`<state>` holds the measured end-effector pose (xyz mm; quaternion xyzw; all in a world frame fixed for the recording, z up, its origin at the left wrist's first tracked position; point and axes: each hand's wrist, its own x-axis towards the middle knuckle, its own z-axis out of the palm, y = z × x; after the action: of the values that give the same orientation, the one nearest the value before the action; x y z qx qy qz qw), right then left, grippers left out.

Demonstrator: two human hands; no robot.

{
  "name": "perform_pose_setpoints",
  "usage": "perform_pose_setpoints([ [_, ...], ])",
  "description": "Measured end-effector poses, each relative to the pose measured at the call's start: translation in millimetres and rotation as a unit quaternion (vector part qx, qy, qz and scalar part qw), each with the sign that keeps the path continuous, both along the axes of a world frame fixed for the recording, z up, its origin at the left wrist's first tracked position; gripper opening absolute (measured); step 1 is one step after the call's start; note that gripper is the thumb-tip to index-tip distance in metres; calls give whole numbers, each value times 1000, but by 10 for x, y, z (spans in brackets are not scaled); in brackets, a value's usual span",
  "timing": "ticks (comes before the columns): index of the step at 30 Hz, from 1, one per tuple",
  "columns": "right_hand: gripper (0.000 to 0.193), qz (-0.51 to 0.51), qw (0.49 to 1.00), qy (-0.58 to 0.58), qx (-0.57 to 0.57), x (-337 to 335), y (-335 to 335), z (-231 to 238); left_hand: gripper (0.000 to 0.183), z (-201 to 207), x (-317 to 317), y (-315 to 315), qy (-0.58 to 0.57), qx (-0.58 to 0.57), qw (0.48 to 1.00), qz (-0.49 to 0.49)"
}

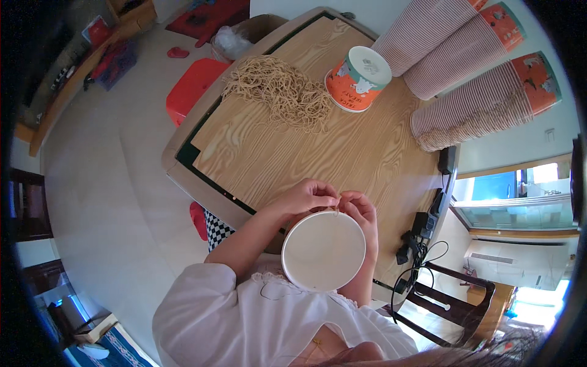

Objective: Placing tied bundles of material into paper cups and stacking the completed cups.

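A round paper bucket (324,252) is close to my chest, its white circular end turned up toward the view. At its far edge both hands meet in a pinch. My left hand (310,197) has its fingertips bent together over a bit of thin tan cord (337,210) at the rim. Against it, my right hand (362,212) pinches at the same cord, with its palm along the bucket's right side. The cord's exact path between the fingertips is too small to make out. Beyond my hands, a loose heap of tan cords (281,92) lies on the table.
An orange and teal bucket (361,79) stands on the wood-grained table (263,153). Long stacks of nested striped buckets (477,101) lie at the far right, one with cords along it. Black power adapters and cables (422,226) sit at the right edge. A red stool (192,88) is left of the table.
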<state>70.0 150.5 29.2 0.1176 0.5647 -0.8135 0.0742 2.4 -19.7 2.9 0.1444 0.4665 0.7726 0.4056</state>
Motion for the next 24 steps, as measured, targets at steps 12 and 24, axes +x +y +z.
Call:
perform_pose_setpoints([
  [12, 10, 9, 999, -15, -50, 15, -3, 22, 11, 25, 8, -2, -63, 47, 997, 7],
  [24, 12, 47, 997, -32, -46, 24, 64, 2, 12, 78, -25, -45, 68, 28, 997, 32],
])
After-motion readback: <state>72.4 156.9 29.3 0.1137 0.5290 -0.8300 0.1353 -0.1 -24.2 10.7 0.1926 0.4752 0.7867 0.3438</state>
